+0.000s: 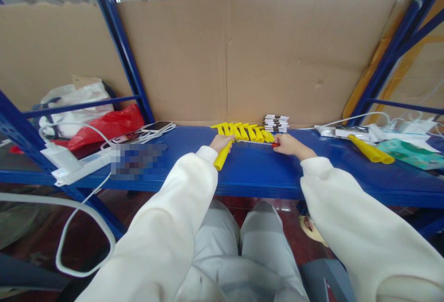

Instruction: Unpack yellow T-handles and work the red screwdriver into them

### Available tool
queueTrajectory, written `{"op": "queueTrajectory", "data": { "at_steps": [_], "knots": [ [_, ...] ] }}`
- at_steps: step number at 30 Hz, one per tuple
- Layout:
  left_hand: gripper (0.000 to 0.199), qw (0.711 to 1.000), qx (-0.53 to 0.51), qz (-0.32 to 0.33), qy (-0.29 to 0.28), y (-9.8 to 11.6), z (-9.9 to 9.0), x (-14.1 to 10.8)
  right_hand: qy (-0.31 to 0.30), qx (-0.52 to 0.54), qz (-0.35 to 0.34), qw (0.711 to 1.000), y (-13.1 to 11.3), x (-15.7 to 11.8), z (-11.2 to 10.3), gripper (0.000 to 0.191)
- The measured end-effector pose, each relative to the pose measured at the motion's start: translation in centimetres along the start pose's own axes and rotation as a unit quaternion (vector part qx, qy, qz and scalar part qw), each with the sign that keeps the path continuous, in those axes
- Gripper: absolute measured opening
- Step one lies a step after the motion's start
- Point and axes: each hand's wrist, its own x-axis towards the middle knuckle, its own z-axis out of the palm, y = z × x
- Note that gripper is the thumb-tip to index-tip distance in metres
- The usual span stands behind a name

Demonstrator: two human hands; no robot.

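Observation:
My left hand is closed around a yellow tapered plastic piece, its wide end pointing down toward the table's front edge. Held in my closed right hand is a screwdriver with a red handle and a long thin metal shaft. The shaft lies level and reaches left to the narrow top of the yellow piece; whether its tip touches is too small to tell. Just behind both hands, several similar yellow pieces stand in a slanted row on the blue table.
A stack of white packets with dark bands stands behind my right hand. More yellow tapered pieces lie at right beside a green packet. A power strip, cables and a red bag are at left. Cardboard closes off the back.

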Motion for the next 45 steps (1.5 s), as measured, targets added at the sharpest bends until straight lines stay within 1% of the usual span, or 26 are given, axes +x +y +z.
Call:
{"op": "queueTrajectory", "data": {
  "at_steps": [4,9,16,21,26,30,34,38,43,45],
  "knots": [
    [0.033,1.0,-0.003,-0.003,0.0,-0.01,-0.02,-0.02,-0.004,0.004,0.012,1.0,-0.07,-0.04,-0.07,0.016],
    [0.031,1.0,-0.004,-0.003,0.002,-0.11,-0.04,0.2,-0.014,-0.018,0.034,0.999,-0.4,-0.28,-0.43,0.017],
    [0.03,1.0,-0.003,-0.001,0.003,-0.22,-0.01,0.31,-0.011,-0.017,0.007,1.0,-0.1,-0.02,-0.16,0.014],
    [0.034,1.0,0.001,-0.003,0.003,-0.17,-0.03,0.31,0.003,-0.001,0.02,1.0,-0.22,-0.19,-0.27,0.016],
    [0.034,1.0,-0.001,-0.007,0.006,-0.21,-0.03,0.44,-0.007,-0.005,0.039,0.999,-0.35,-0.26,-0.43,0.015],
    [0.036,1.0,0.0,-0.004,0.001,-0.19,-0.04,0.42,-0.007,-0.019,0.037,0.999,-0.37,-0.21,-0.37,0.015],
    [0.037,1.0,0.001,0.0,0.0,-0.12,-0.04,0.28,-0.01,-0.012,0.037,0.999,-0.28,-0.19,-0.25,0.019],
    [0.038,1.0,0.004,0.003,0.0,-0.12,-0.07,0.19,0.0,-0.007,0.034,0.999,-0.29,-0.26,-0.26,0.022],
    [0.035,1.0,0.002,0.003,0.0,-0.13,-0.09,0.19,-0.027,-0.012,0.056,0.998,-0.69,-0.46,-0.69,0.019],
    [0.036,1.0,0.002,0.002,-0.001,-0.09,-0.08,0.15,-0.029,-0.018,0.062,0.998,-0.75,-0.48,-0.8,0.019]
  ]
}}
